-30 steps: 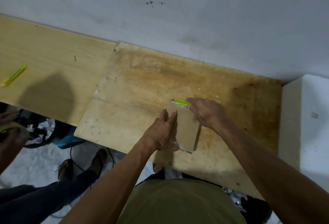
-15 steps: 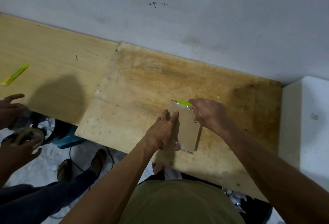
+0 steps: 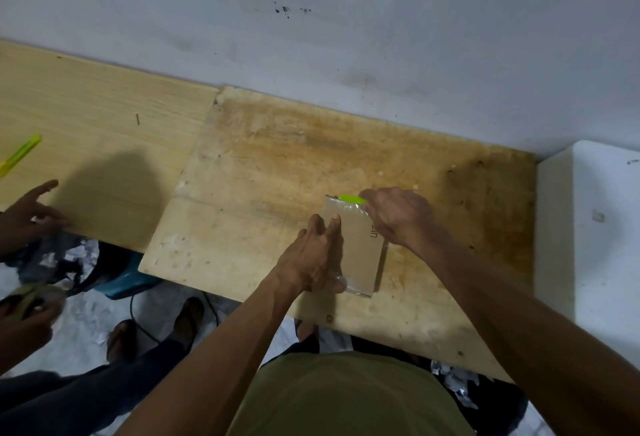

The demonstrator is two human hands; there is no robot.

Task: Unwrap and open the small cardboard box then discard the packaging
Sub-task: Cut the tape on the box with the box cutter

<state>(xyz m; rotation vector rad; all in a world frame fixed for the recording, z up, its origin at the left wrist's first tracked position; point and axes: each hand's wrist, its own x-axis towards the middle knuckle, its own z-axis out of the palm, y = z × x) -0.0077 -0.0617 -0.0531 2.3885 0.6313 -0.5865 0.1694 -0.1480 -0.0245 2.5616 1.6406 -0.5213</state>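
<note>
Stained plywood bench [image 3: 311, 158] is meeting a grey wall; left hand [image 3: 311, 259] is pressing flat-fingered on the wrapped cardboard box [image 3: 360, 248], right hand [image 3: 398, 217] gripping a half-hidden green cutter [image 3: 351, 198].

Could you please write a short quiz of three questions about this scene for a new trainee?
1. True or false: the box still has its clear wrap on.
2. Which hand holds the green cutter? A left hand B right hand
3. Fill in: the box lies flat on the stained ____.

Key: 1 true. 2 B. 3 board.
</note>
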